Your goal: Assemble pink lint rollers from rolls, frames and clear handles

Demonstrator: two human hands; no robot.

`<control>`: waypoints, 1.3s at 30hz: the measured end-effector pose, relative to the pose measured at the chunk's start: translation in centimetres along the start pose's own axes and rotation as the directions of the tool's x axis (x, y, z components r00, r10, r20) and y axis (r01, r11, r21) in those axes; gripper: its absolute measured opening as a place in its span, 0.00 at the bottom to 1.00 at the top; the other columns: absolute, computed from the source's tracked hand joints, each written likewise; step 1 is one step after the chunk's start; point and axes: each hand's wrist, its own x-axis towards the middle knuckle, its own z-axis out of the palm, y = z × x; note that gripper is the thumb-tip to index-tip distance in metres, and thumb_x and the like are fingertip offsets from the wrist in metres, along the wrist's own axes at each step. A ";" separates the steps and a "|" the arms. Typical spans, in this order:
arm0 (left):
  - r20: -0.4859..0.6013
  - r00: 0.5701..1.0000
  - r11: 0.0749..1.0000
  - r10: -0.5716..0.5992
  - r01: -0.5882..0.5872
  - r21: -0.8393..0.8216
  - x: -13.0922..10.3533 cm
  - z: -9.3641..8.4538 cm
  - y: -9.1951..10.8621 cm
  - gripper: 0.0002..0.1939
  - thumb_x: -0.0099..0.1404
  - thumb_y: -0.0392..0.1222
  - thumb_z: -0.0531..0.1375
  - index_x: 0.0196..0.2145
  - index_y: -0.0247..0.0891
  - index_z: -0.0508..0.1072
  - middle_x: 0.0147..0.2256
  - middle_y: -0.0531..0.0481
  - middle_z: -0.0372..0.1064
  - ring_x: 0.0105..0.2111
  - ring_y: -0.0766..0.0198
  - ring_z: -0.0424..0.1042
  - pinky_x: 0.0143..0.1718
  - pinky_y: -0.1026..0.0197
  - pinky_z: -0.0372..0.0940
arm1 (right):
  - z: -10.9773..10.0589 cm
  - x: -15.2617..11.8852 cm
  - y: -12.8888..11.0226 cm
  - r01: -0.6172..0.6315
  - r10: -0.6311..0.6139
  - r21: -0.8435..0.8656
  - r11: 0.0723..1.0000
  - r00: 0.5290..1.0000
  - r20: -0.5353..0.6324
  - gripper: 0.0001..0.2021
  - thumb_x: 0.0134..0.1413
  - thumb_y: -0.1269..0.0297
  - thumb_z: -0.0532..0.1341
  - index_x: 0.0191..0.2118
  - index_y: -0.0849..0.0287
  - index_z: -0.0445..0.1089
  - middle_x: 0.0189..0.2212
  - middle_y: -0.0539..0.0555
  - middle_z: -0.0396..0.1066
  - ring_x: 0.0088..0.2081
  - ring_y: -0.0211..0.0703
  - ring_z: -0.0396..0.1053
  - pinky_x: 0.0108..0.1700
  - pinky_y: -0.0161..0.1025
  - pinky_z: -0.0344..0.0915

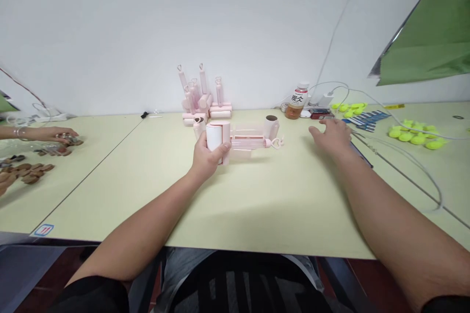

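Note:
My left hand (206, 157) is wrapped round a pink and white lint roller (215, 138), held upright above the table. A pink handle (247, 142) with a heart-shaped loop lies level just right of that hand; whether it joins the roller I cannot tell. Behind it stands a roll with a dark round opening (271, 126). My right hand (331, 135) is at the right with fingers spread, nothing in them, beside a dark flat object (362, 154) partly under the wrist. More pink rollers and handles (203, 102) are grouped by the wall.
A drink bottle (296, 101) stands at the back, near white cables and a charger (325, 100). Yellow-green pieces (416, 134) and blue packets (367, 118) lie on the right. Another person's hand (60, 134) touches small items at the far left, near brown pieces (27, 172).

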 end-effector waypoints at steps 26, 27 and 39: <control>0.129 0.992 0.984 -0.005 -0.018 0.179 -1.2 1.5 -0.3 0.22 0.55 0.51 0.67 0.43 0.38 0.68 0.33 0.50 0.69 0.30 0.61 0.67 0.30 0.62 0.62 | -4.6 -11.9 -11.1 0.708 -0.820 0.416 0.571 0.519 0.242 0.16 0.52 0.59 0.63 0.47 0.55 0.71 0.45 0.60 0.75 0.46 0.58 0.71 0.45 0.49 0.66; 0.185 0.983 0.986 0.004 -0.035 0.165 -1.4 1.6 -0.3 0.24 0.55 0.53 0.66 0.45 0.38 0.67 0.33 0.50 0.69 0.31 0.61 0.68 0.30 0.61 0.62 | -4.3 -12.3 -11.3 0.693 -0.807 0.413 0.590 0.489 0.331 0.15 0.53 0.60 0.61 0.48 0.55 0.70 0.43 0.59 0.75 0.43 0.56 0.72 0.42 0.47 0.66; 0.548 0.822 0.654 0.152 -0.500 0.568 2.0 -1.4 -2.8 0.22 0.71 0.49 0.47 0.56 0.39 0.69 0.59 0.42 0.65 0.60 0.50 0.60 0.61 0.45 0.52 | -4.3 -10.6 -10.3 0.458 -0.671 0.501 0.735 0.602 0.433 0.04 0.43 0.71 0.55 0.30 0.57 0.62 0.23 0.47 0.60 0.26 0.39 0.59 0.30 0.36 0.54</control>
